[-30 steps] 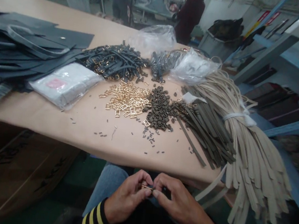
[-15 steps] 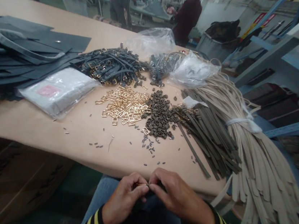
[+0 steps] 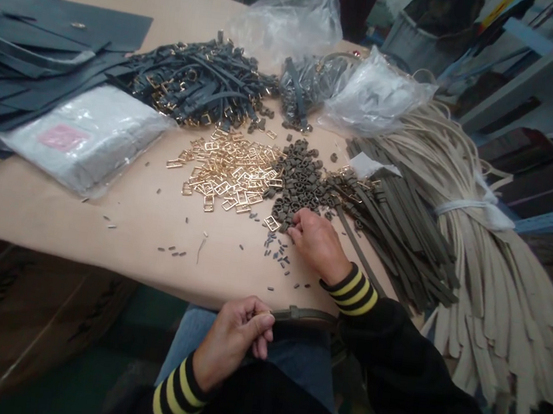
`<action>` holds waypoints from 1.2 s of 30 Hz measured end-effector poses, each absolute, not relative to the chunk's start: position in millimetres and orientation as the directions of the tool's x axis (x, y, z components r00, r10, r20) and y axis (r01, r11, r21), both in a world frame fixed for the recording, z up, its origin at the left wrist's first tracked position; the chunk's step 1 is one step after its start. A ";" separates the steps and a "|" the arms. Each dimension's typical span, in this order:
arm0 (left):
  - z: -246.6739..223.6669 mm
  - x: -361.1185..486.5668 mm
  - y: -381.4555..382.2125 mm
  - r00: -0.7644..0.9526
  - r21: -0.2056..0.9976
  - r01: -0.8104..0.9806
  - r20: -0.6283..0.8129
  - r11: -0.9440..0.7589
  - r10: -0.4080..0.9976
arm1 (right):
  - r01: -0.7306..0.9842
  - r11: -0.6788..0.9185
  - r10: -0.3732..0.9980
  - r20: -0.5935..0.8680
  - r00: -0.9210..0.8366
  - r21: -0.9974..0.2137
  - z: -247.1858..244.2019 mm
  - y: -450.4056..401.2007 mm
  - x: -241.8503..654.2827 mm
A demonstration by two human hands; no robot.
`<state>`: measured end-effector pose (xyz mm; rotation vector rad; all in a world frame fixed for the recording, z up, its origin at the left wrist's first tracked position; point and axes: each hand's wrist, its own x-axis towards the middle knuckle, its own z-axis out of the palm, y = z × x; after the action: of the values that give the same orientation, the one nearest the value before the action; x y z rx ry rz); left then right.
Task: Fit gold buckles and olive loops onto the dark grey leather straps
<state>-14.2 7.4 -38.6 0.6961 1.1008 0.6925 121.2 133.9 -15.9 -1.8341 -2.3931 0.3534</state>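
Note:
My left hand (image 3: 241, 333) is closed in a pinch on the end of an olive strap (image 3: 316, 315), just off the table's front edge above my lap. A small loop (image 3: 294, 312) of the same colour sits around this strap, close to my fingers. My right hand (image 3: 317, 242) reaches over the table to the near edge of a pile of olive strap loops (image 3: 304, 170). Its fingers are closed against the loops, and whatever is between the fingertips is hidden. Left of that pile lies a heap of gold buckles (image 3: 235, 172), with one single buckle (image 3: 271, 223) near my right fingertips.
Small dark pieces (image 3: 278, 254) lie scattered on the table (image 3: 141, 244). Olive straps (image 3: 404, 236) and a tied beige strap bundle (image 3: 482, 259) lie right. Black buckled straps (image 3: 195, 83), a plastic-wrapped packet (image 3: 88, 137) and dark sheets (image 3: 22, 61) lie left. Clear bags (image 3: 289, 24) stand behind.
My right hand has left my left hand and moved forward to the pile of loops. The strap with its loop now shows, held by my left hand. The view has tilted down.

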 end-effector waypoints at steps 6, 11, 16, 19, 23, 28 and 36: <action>-43.5 -15.3 1.4 0.270 0.839 -0.133 -0.482 0.528 0.834 | 0.950 0.237 0.954 -0.136 -0.267 -0.203 -8.2 135.5 118.1; -44.2 -14.0 -4.2 0.252 0.839 -0.170 -0.471 0.518 0.845 | 0.818 0.334 0.907 -0.076 -0.414 -0.468 16.5 109.9 130.1; -37.2 -8.7 -8.2 0.220 0.843 -0.181 -0.468 0.507 0.856 | 0.601 0.159 0.891 -0.148 -0.429 -0.783 32.9 40.7 148.7; -34.2 -2.8 -11.7 0.226 0.859 -0.164 -0.446 0.485 0.866 | 0.597 -0.030 0.927 -0.246 -0.283 -0.802 23.0 6.0 154.0; -33.2 4.7 -18.6 0.255 0.888 -0.106 -0.410 0.447 0.876 | 0.581 -0.109 0.956 -0.245 -0.160 -0.806 9.2 -13.1 158.6; -32.3 7.6 -25.9 0.273 0.908 -0.064 -0.382 0.413 0.883 | 0.566 -0.080 0.955 -0.225 -0.192 -0.821 9.7 -16.4 163.6; -29.6 8.4 -29.8 0.289 0.895 -0.084 -0.399 0.438 0.871 | 0.575 -0.038 0.937 -0.230 -0.264 -0.818 8.9 -17.4 168.4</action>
<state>8.4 -29.8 -29.6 0.9010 1.0879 0.7681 168.4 -17.4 8.9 -1.5899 -1.8455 1.2264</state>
